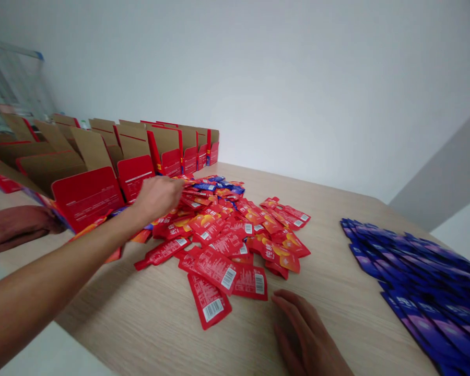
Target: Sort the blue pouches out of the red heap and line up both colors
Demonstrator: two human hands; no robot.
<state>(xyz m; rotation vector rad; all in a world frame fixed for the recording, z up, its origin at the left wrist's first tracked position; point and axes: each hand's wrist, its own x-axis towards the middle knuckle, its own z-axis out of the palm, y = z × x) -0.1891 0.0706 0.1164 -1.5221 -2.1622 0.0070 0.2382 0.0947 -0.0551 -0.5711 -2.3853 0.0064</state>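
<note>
My left hand [160,197] reaches over the back left of a heap of flat spouted pouches [215,222]. Its fingers are bunched together, and the tips meet the pouches there; whatever they grip is hidden. Most pouches are red with orange fruit pictures or white barcodes, and several blue ones [219,184] lie at the back. At the near right of the heap, my right hand [307,334] rests low over the table, lightly curled with the thumb apart from the fingers, holding nothing. Its fingertips are close to a red barcoded pouch [250,282].
Open red cardboard boxes [88,196] with raised brown flaps stand in rows at the left. Stacked blue-purple flat packs [419,282] cover the right side of the wooden table [329,209]. Brownish-red fabric [19,227] shows at the left edge. A white wall [278,94] rises behind.
</note>
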